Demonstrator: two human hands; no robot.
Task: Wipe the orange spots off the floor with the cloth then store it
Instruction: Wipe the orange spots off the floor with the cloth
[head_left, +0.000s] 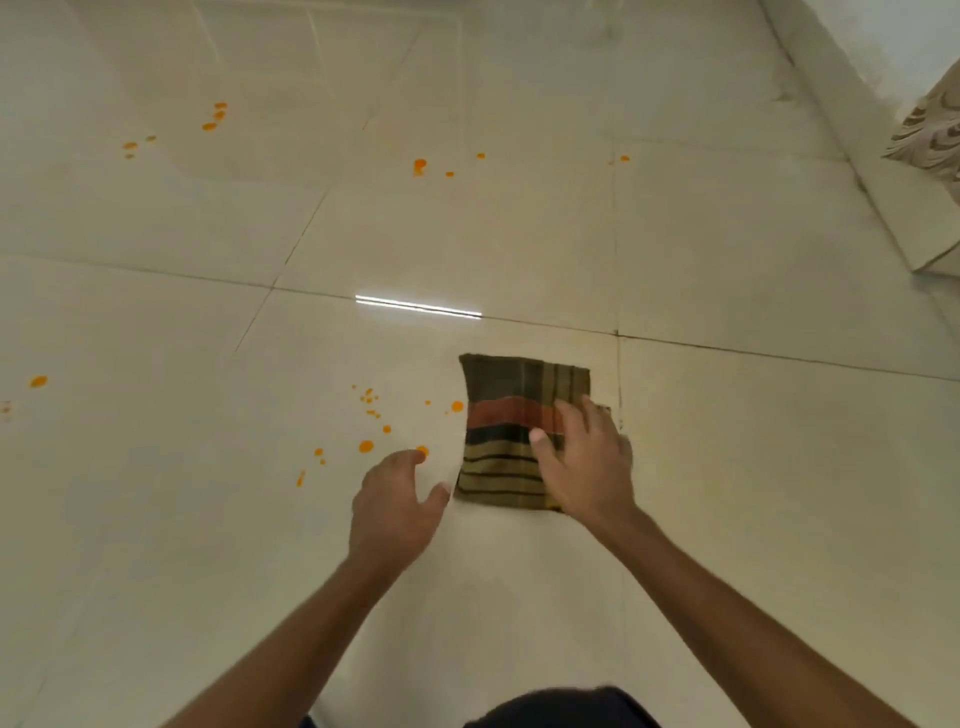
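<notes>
Working left to right across the floor (727, 467), I see a lone orange spot (38, 382) out at the far left edge, with more clusters further off at about ten and twelve o'clock from where I crouch. Closer in sits the nearest spatter of orange spots (370, 410), a loose scatter running down toward my left hand (395, 501).

My left hand hovers open above the tile, fingers (410, 460) spread and holding nothing, their tips at one drop and the thumb reaching toward the cloth's near-left corner without clearly touching it.

Next comes the cloth (511, 415), folded into a striped rectangle lying flat on the floor, its long axis running roughly six to twelve o'clock from me. My right hand (584, 462) lies palm-down on its lower right part, fingers flat and slightly apart, pressing rather than pinching.

The relation that matters, as I judge it: the nearest spatter lies at nine o'clock from the cloth, just beside its left edge. So the right hand is the one placed to push the cloth sideways, leftward, across those drops. No wiping looks done yet on these spots.
</notes>
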